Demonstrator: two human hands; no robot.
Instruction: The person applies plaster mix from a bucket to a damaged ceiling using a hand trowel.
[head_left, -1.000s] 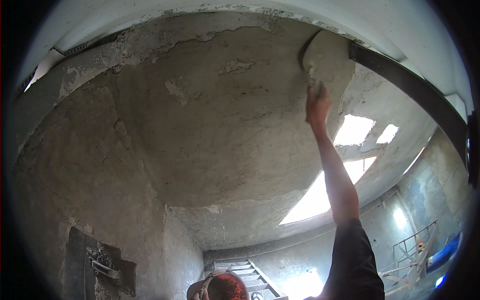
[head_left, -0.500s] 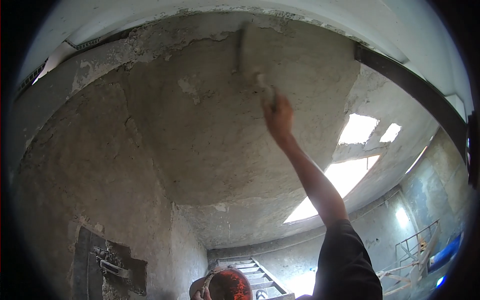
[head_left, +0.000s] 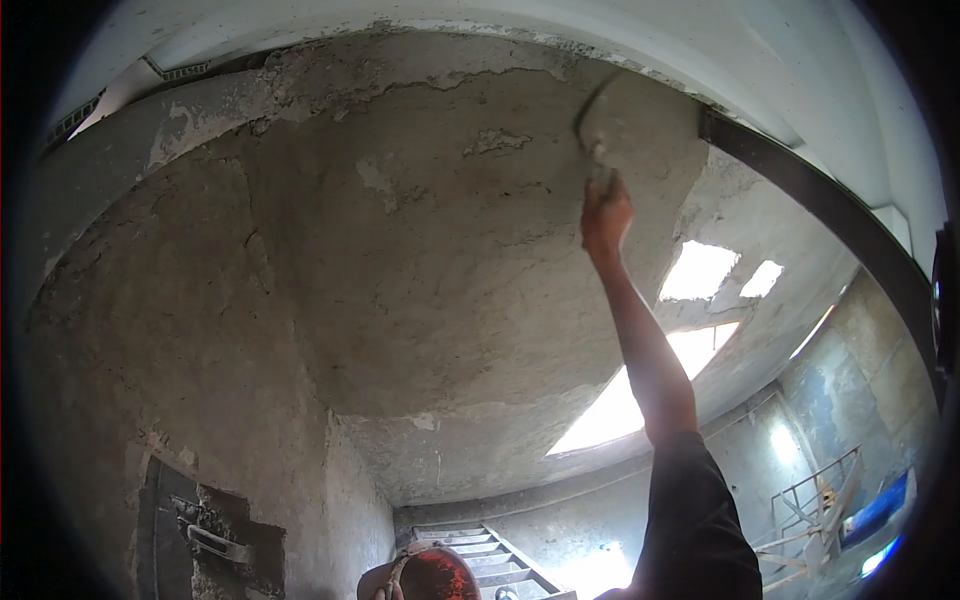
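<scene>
High up, my right hand (head_left: 607,215) is wrapped round the handle of a trowel (head_left: 598,148). Its blade lies against or very close to the grey plastered surface (head_left: 450,250), and the blade's outline partly blends into the plaster. At the bottom edge, the fingertips of my left hand (head_left: 388,593) show at the rim of a round, orange-stained bowl (head_left: 440,575). The rest of that hand is cut off by the frame. A rough, raised patch of plaster (head_left: 497,142) is visible left of the trowel.
A ladder (head_left: 490,555) stands below, behind the bowl. Bright openings (head_left: 640,395) break the surface at right, near a dark curved beam (head_left: 820,190). A recessed box with a metal handle (head_left: 218,545) is at lower left; metal scaffolding (head_left: 815,510) is at lower right.
My right hand and the trowel have moved right across the plaster. The rough patch now shows near where the blade was. The whole view has shifted slightly.
</scene>
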